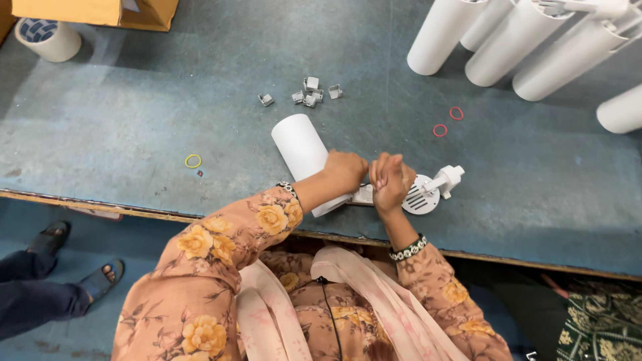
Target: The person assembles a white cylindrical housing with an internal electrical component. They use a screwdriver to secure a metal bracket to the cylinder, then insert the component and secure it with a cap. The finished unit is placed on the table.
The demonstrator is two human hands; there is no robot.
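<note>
A white cylinder lamp housing (301, 148) lies on its side on the blue-grey table (167, 134). My left hand (344, 170) grips its near end. Right beside it, my right hand (390, 182) is closed over a small part next to a white round vented cap (422, 197) with a white bracket (447, 179) sticking out to the right. What the right fingers pinch is hidden. Both hands nearly touch each other above the table's front edge.
Several small metal clips (311, 92) lie behind the housing. Two red rubber bands (448, 122) and a yellow one (192, 160) lie on the table. More white cylinders (515, 40) stand at the back right, a tape roll (47, 37) and a cardboard box (100, 12) at the back left. Another person's sandalled feet (73, 261) are at the lower left.
</note>
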